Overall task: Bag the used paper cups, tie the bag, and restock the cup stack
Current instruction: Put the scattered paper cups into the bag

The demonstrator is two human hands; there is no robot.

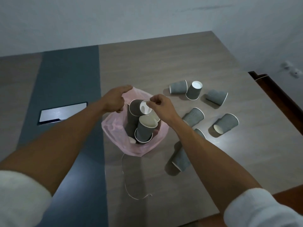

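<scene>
The left hand [117,99], just left of the frame's centre, pinches the far rim of the pink plastic bag [114,128] with its forefinger pointing out, holding the mouth open. The right hand [161,106], just right of centre, has its fingertips closed on the white rim of a grey paper cup [139,108] tipped over the bag's mouth.

The step in hand looks like dropping this cup in. To do it well, I would keep the left hand lifting the rim so the mouth stays wide, and nest the cup into those already standing inside [144,130] rather than letting it fall crosswise.

Below the bag a thin string [126,185] trails across the table [164,59], probably for tying. To the right, seven loose cups [195,90] lie scattered, not yet bagged.
</scene>
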